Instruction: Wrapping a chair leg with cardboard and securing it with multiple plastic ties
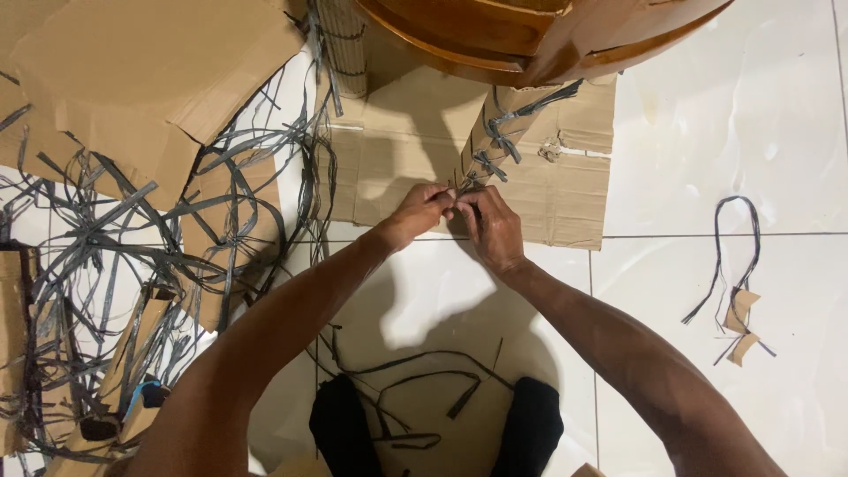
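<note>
A table leg wrapped in brown cardboard [496, 132] slants down from a round wooden tabletop [530, 35] and is bound with dark plastic straps [500, 141]. My left hand [420, 212] and my right hand [490, 225] meet at the leg's lower end. Both pinch the end of the dark strap there, fingertips touching. A flat cardboard sheet [565, 194] lies on the white tiled floor under the leg.
A tangle of dark straps [132, 256] and cardboard scraps [132, 79] covers the floor at left. A loose strap loop with cardboard bits [738, 291] lies at right. More straps [415, 389] lie between my black-socked feet [340, 428] at the bottom.
</note>
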